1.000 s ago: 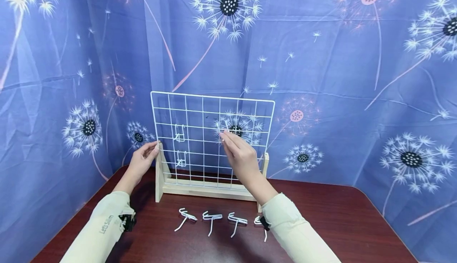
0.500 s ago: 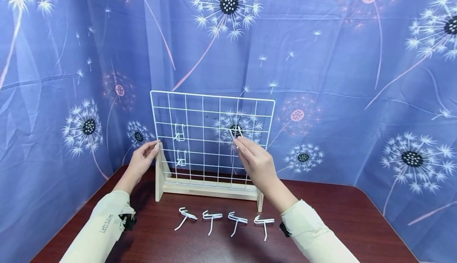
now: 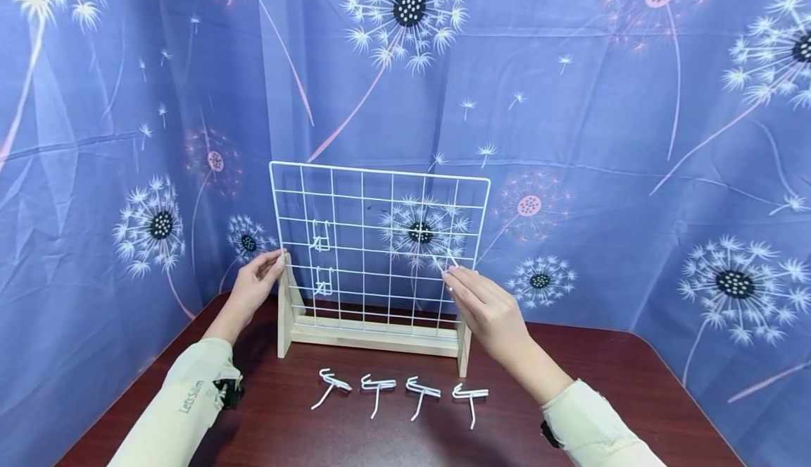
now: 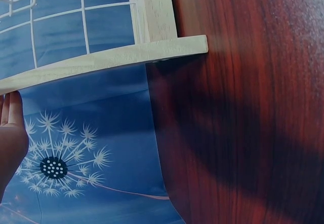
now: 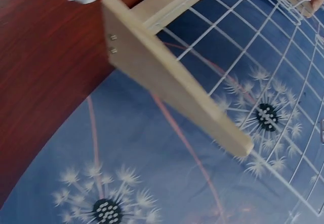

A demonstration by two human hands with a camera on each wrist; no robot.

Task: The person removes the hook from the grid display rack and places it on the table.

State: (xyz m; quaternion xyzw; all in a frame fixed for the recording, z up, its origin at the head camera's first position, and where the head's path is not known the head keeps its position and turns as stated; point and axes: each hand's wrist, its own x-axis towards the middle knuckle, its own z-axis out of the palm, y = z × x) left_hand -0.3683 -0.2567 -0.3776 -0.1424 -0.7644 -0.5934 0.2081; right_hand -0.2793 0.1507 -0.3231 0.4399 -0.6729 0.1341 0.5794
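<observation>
In the head view a white wire grid (image 3: 376, 203) stands upright in a pale wooden stand (image 3: 374, 341). My left hand (image 3: 255, 280) holds the top of the stand's left post; the left wrist view shows those fingers (image 4: 16, 110) against the post's edge (image 4: 111, 58). Pinched in my right hand (image 3: 493, 308) is a white wire hook (image 3: 453, 258), its two prongs pointing up in front of the grid's lower right part. The rest of this hook is hidden by the fingers. Two similar hooks, an upper one (image 3: 321, 237) and a lower one (image 3: 324, 282), hang on the grid's left side.
Several more white hooks (image 3: 378, 385) lie in a row on the dark red table (image 3: 570, 375), before the stand. A blue dandelion-print curtain (image 3: 570, 122) surrounds the table at the back and sides. The right post (image 5: 172, 77) shows large in the right wrist view.
My right hand has moved right and down across the grid with the hook, from the middle to the right post. The left hand stays on the left post.
</observation>
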